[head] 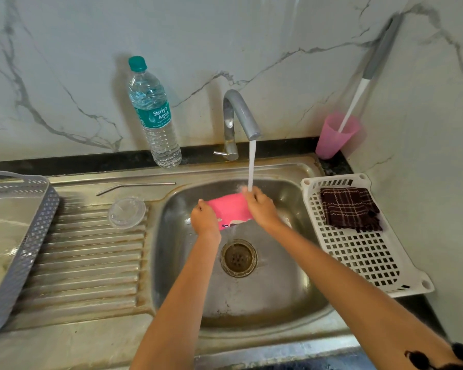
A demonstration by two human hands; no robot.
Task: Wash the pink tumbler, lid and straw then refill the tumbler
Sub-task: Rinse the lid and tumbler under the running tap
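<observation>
One pink tumbler point(229, 209) is held over the bowl of the steel sink point(265, 303), lying on its side under the one tap point(238, 116), whose single stream of water point(251, 164) lands at its upper right end. Two hands are on it: the left hand point(205, 218) has its grip wrapped round the left end, and the right hand point(261, 206) has its grip curled over the right end, just where the water falls. A small printed picture shows on the tumbler's lower side, partly hidden, and no writing on it can be read. On the ribbed draining board to the left lie one clear round lid point(127, 212) and, just behind it, one bent metal straw point(135, 186), the two apart from each other. One water bottle point(155, 116) with a teal cap stands upright at the back edge of the sink; its teal label reads "Suriya Aqua", with the smaller print too fine to read. In the back right corner of the dark tabletop point(334, 166) stands one pink cup point(336, 134) with one long-handled brush point(377, 57) leaning in it. There are two baskets: a grey basket point(19, 236) at the far left and a white basket point(358, 249) right of the sink, with one dark checked cloth point(349, 209) lying in the white one. One round drain point(238, 259) sits in the bowl.
</observation>
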